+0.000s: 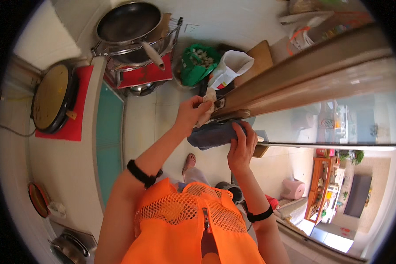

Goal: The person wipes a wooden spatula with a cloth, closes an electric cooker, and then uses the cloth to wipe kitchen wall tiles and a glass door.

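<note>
My left hand point(194, 114) pinches a crumpled pale tissue or thin cloth point(210, 96) beside the edge of a wooden sliding door point(270, 84). A metal lock plate point(219, 103) shows on that edge, close to the tissue. Just below, my right hand point(242, 143) grips a folded dark blue-grey cloth point(211, 134), its fingers curled over the cloth's right end. An oval door handle point(240, 114) lies directly above the cloth. Whether the cloth touches the door cannot be told.
A rack at upper left holds a frying pan point(128, 22). Near it on the floor are a green bag point(199, 64) and a white bag point(231, 67). An electric griddle point(52, 97) rests on the left counter point(66, 168). A bucket point(230, 190) stands near my legs.
</note>
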Demonstrator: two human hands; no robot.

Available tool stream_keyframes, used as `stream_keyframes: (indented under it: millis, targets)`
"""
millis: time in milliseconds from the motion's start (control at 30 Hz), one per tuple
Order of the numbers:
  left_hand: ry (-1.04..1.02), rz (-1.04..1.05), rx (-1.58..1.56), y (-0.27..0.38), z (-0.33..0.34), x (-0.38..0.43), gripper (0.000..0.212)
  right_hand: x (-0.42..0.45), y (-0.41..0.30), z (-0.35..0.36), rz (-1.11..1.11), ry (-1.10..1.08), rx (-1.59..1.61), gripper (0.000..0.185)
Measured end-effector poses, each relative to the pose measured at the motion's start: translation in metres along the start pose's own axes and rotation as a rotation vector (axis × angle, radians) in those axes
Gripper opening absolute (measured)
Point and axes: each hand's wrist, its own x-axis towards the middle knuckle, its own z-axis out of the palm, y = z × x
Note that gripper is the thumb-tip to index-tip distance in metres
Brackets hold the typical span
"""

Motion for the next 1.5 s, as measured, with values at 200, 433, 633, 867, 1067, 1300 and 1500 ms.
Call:
stream_keyframes:
  millis: [200,433,633,867,1067,1300,1500]
  targets:
    - [0.272,0.662,0.466,-0.037,0.002,-0.028,0.008,0.011,-0.008,0.0,0.063,-0.013,0.053,0.051]
    - [0.205,1.318,0.526,0.056,0.031,-0.057,0.018,0.005,-0.005,-0.005,0.086,-0.018,0.088,0.05]
    - [0.084,1.687,1.235,0.094,0.066,-0.048,0.037,0.005,0.003,-0.01,0.001,0.007,0.138,0.048]
    - [0.086,1.715,1.504,0.118,0.091,-0.063,0.031,0.006,0.014,-0.013,-0.159,-0.007,0.244,0.057]
    - [0.421,1.918,1.315,0.21,0.151,-0.099,0.028,0.004,0.024,-0.023,-0.26,-0.024,0.3,0.061]
    - [0.219,1.269,1.254,0.109,0.128,-0.097,0.02,0.014,0.056,-0.06,-0.187,-0.131,0.718,0.059]
    - [0.086,0.731,0.47,0.102,0.161,-0.128,0.017,0.058,0.046,-0.145,-0.083,0.02,1.0,0.045]
